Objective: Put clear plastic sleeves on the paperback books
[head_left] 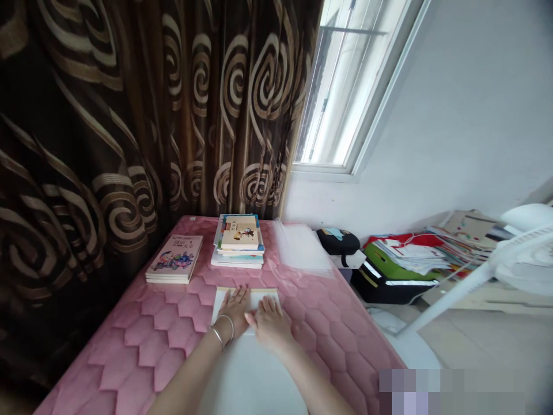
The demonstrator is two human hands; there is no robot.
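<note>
The white sheet (256, 300) lies on the pink cover (173, 323), under both hands. The left hand (235, 304) and right hand (270, 323) rest flat on it side by side, each grip wide, fingers extended. Beyond are a book stack (239, 233), with pink books (175, 258) to its left and clear film (302, 246) to its right.

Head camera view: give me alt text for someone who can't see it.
Two bare hands, the left hand wearing a bracelet at the wrist, the right hand beside it, press flat on a pale sheet on a pink quilted surface. Beyond are book stacks, clear plastic and a swirl-patterned curtain.
</note>
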